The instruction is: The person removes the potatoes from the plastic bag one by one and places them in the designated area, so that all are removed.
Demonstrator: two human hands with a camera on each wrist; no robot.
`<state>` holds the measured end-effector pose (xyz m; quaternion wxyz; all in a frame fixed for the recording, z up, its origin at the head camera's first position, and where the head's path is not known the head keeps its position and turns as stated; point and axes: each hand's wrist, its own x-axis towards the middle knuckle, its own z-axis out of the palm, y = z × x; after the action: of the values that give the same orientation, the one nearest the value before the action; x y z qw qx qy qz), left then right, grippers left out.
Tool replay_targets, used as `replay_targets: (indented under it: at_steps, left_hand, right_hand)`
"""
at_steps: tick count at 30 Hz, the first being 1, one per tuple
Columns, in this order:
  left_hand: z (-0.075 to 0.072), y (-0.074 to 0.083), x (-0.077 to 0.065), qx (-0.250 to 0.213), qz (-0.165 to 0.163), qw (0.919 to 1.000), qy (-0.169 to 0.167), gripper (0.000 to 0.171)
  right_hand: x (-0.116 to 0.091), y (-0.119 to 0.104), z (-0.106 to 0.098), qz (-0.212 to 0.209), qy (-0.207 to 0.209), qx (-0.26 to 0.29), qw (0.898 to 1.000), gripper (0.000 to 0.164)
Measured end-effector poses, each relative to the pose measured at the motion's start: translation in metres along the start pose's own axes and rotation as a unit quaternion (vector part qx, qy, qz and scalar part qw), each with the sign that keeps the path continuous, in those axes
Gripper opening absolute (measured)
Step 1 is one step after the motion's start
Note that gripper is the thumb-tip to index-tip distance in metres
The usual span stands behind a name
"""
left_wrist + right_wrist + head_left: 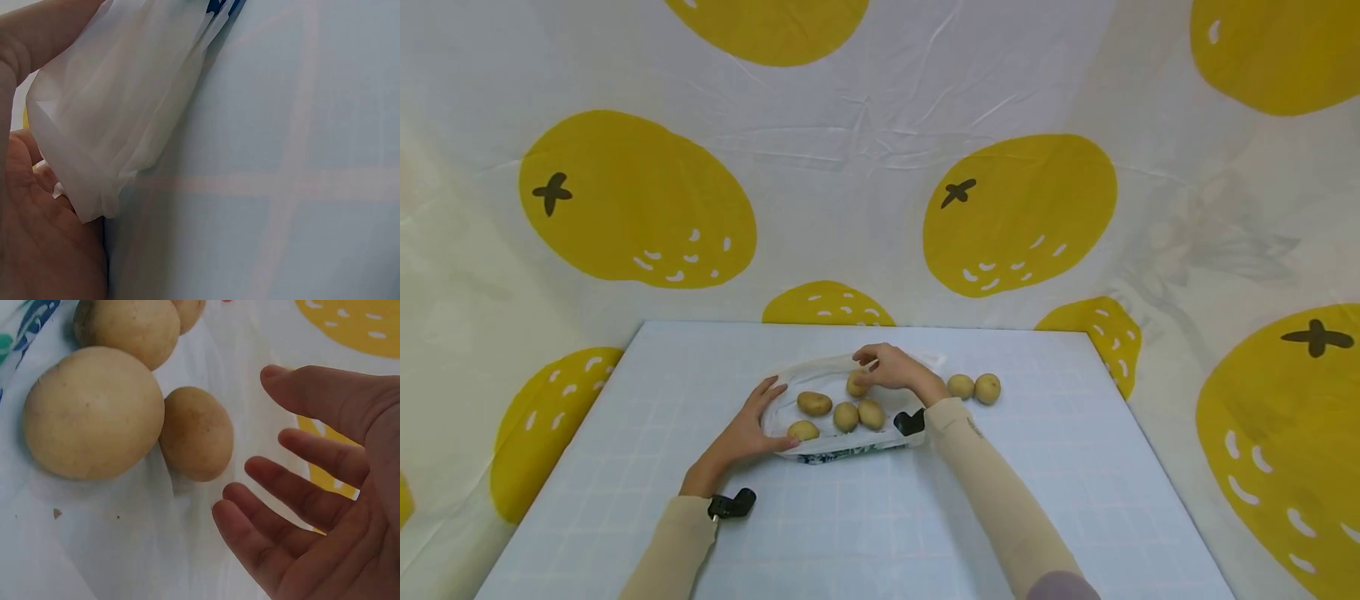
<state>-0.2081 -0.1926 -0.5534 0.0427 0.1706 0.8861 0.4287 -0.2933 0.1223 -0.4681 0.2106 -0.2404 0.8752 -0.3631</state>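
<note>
A white plastic bag (850,450) with a blue and green print lies spread wide, several potatoes (815,404) showing inside. Around its left end rests my left hand (752,425), thumb along the front edge and fingers spread at the back. In the left wrist view the bag's pale corner (119,125) lies against the palm. My right hand (891,367) hovers over the bag's back side, beside one potato (856,383). Up close, the right hand's loosely bent fingers (300,494) stand apart, with nothing between them and a gap to the nearest potato (197,434).
Two more potatoes (987,388) sit on the table just right of the bag. The table (820,533) has a pale checked cover. Behind it hangs a white cloth (850,208) printed with big yellow fruit. Small dark specks of dirt dot the bag's lining.
</note>
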Motion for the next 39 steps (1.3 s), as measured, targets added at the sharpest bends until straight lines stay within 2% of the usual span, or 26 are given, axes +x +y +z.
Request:
replay_targets:
  at_steps: [4, 7, 11, 16, 24, 39]
  left_hand:
    - [-0.001, 0.001, -0.001, -0.002, -0.004, 1.0, -0.003, 0.109]
    - [-0.002, 0.002, -0.001, 0.001, -0.006, 1.0, -0.004, 0.109]
    - [-0.002, 0.004, -0.001, 0.001, -0.009, 1.0, -0.004, 0.109]
    - [-0.002, 0.002, 0.0, -0.009, -0.01, 0.9999, -0.003, 0.109]
    - [-0.002, 0.001, -0.001, -0.013, -0.006, 0.9999, -0.004, 0.108]
    - [-0.001, 0.001, -0.001, -0.01, 0.001, 0.9999, -0.002, 0.107]
  right_hand:
    - [0.006, 0.006, 0.0, -0.01, -0.005, 0.004, 1.0, 0.05]
    - [0.007, 0.011, 0.003, -0.002, -0.001, 0.006, 1.0, 0.049]
    - [0.006, 0.016, 0.006, 0.002, 0.013, 0.017, 1.0, 0.05]
    - [0.003, 0.02, 0.009, -0.012, 0.023, 0.023, 0.999, 0.049]
    - [0.004, 0.026, 0.019, 0.014, 0.036, 0.022, 0.999, 0.045]
    - [0.004, 0.028, 0.026, 0.016, 0.054, 0.026, 0.998, 0.05]
